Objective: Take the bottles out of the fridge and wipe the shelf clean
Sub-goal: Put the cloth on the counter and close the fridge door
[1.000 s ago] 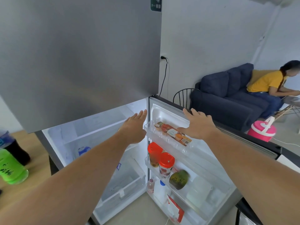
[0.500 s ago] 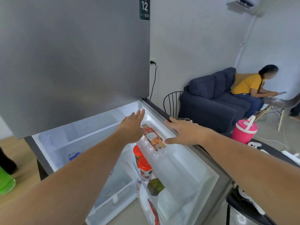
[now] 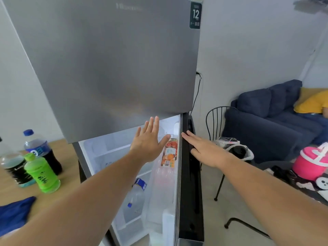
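Note:
The grey fridge (image 3: 110,64) fills the upper middle; its lower door (image 3: 190,174) stands edge-on, nearly swung to. My left hand (image 3: 149,142) is flat and empty in front of the gap, fingers spread. My right hand (image 3: 204,150) lies flat against the outer face of the lower door, empty. Through the gap a white shelf (image 3: 113,153) shows, with a clear bottle with a blue label (image 3: 137,194) lower down. On the wooden table (image 3: 10,190) at left stand a green bottle (image 3: 41,173), a dark cola bottle with a blue cap (image 3: 39,150) and a dark-labelled bottle (image 3: 14,167).
A blue cloth (image 3: 14,212) lies at the table's near edge. A packet with orange fruit print (image 3: 169,153) sits in the door rack. Right of the fridge are a black wire chair (image 3: 218,121), a navy sofa (image 3: 266,121), and a pink container (image 3: 312,166) on a dark table.
The lower door has swung from wide open to almost shut, hiding its racks. My right hand moved from the door's inner rack to its outer face. The view turned left, showing the table bottles.

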Motion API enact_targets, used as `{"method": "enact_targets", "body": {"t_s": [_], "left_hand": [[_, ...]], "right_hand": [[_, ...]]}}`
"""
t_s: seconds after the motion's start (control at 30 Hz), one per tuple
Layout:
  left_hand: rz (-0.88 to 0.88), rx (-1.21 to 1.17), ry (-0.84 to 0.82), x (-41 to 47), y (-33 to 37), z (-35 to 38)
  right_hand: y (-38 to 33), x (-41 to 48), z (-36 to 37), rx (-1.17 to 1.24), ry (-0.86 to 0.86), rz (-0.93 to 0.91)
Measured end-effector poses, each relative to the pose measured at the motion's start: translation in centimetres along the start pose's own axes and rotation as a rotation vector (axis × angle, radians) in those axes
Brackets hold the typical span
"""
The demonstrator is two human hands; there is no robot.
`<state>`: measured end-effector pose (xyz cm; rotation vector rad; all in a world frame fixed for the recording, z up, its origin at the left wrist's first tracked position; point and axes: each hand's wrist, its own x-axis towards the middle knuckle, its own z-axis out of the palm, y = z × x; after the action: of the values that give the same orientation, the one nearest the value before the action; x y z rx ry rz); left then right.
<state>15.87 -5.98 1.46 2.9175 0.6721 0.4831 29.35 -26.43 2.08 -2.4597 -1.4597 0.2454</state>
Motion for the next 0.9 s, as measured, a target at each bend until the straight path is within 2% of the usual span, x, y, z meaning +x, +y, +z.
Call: {"method": "enact_targets", "body": {"t_s": [0.2, 0.33, 0.43, 0.6, 0.9], "left_hand": [[-0.048, 0.036, 0.043, -2.1, -3.6, -1.7], [-0.076, 0.17, 0.252, -3.0, -6.8, -3.4], [-0.139, 0.258, 0.347, -3.9, -8.7, -4.6], [-0.301, 0.338, 0.368, -5.5, -10.7, -5.4], [-0.335, 0.309, 0.337, -7.5, -13.1, -3.6]], "right_hand": [[-2.7, 3.2, 3.0, -0.106, 0.16, -0.025], [-5.4, 5.2, 5.3, -0.089, 0.289, 0.012], [-7.1, 6.4, 6.5, -0.104, 0.303, 0.013], [-9.0, 8.1, 6.9, -0.211, 0.348, -0.087], [-10.7, 10.9, 6.2, -0.241, 0.398, -0.128]]}}
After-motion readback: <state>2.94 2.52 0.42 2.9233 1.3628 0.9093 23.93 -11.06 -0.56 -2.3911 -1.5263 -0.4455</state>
